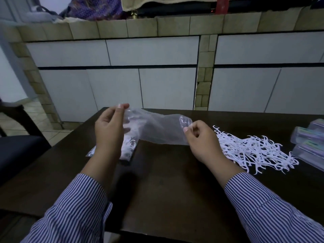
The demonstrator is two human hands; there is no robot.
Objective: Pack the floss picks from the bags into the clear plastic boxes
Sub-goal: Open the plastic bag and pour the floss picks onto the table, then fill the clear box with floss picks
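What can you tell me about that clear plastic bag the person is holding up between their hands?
The clear plastic bag is thin, see-through and crinkled, and looks empty. It is stretched roughly sideways above the dark table, lifted clear of it. The left hand pinches its far left end between thumb and fingertips, and the right hand pinches the right end, where a seal strip seems to run. A second bag of floss picks lies on the table below its left end.

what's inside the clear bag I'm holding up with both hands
The clear bag, pinched by the left hand and right hand, looks empty; the dark table shows through it. The left hand covers its left end, so that part cannot be checked.
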